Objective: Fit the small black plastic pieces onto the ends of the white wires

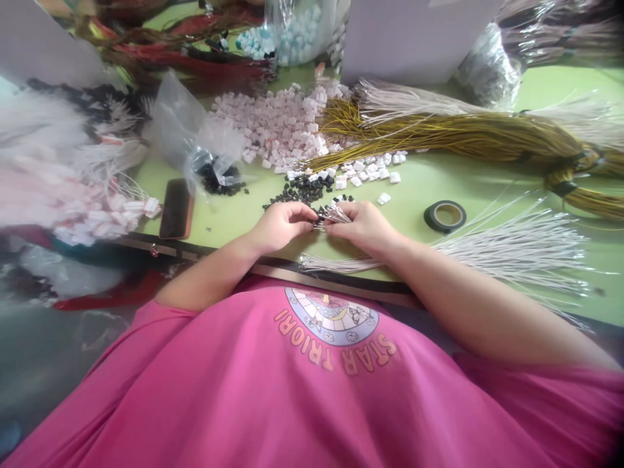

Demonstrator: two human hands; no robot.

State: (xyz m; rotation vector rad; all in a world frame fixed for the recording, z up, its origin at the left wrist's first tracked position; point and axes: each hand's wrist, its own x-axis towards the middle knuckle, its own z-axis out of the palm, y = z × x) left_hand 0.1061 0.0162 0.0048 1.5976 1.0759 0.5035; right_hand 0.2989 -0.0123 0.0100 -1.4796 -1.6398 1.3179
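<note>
Behind a heap of tiny black plastic pieces (pixel 306 189), slender yellow wires (pixel 448 138) overlap blocky white connectors (pixel 275 127); before it, the right hand (pixel 366 225) clasps thin silver-tipped wires (pixel 336 213); whether the left hand (pixel 283 225) pinches anything is unclear.

A green tabletop (pixel 409 188) carries a phone (pixel 176 209), a tape roll (pixel 431 220), white blocks (pixel 283 123), black pieces (pixel 305 188), yellow wires (pixel 453 136) and white wires (pixel 517 244).

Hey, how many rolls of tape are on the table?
1: the black tape, on the table to the right of the right hand, between the yellow wires and fanned white wires. Others may be hidden.
</note>
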